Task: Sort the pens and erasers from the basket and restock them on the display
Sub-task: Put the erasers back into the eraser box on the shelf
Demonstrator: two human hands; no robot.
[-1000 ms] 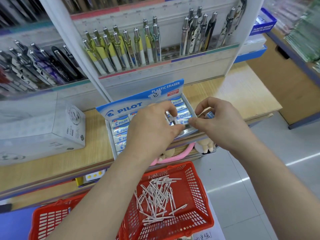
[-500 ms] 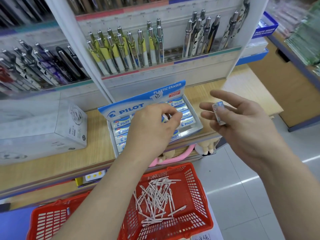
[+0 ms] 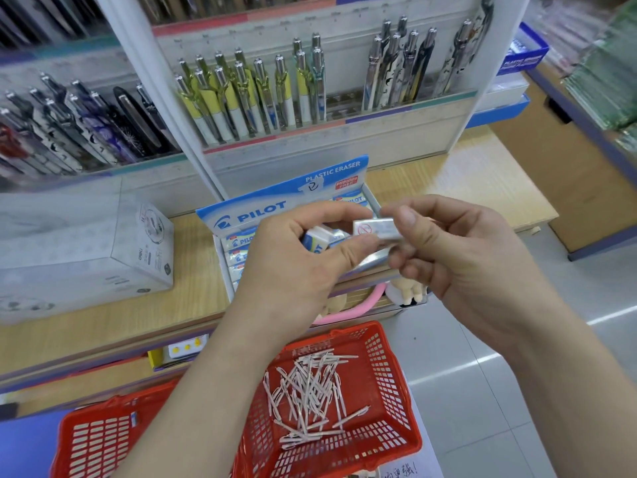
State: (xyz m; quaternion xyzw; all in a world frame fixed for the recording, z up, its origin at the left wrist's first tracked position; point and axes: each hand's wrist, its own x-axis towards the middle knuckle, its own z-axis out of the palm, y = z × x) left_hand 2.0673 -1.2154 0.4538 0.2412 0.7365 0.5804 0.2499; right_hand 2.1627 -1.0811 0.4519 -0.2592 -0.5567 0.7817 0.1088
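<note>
— How is restocking going?
— Partway. The left hand's (image 3: 293, 263) grip is pinching a sleeved eraser (image 3: 322, 238) and the right hand's (image 3: 462, 260) a second eraser (image 3: 375, 229), both over the Pilot eraser box (image 3: 248, 215). Pens (image 3: 310, 391) are waiting in the near basket (image 3: 396, 381).

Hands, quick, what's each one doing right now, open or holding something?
Left hand: holding a blue-labelled eraser.
Right hand: fingers pinching a second eraser.

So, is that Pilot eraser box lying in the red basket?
No, the Pilot eraser box stands on the wooden shelf, while the red basket holds only pens.
</note>
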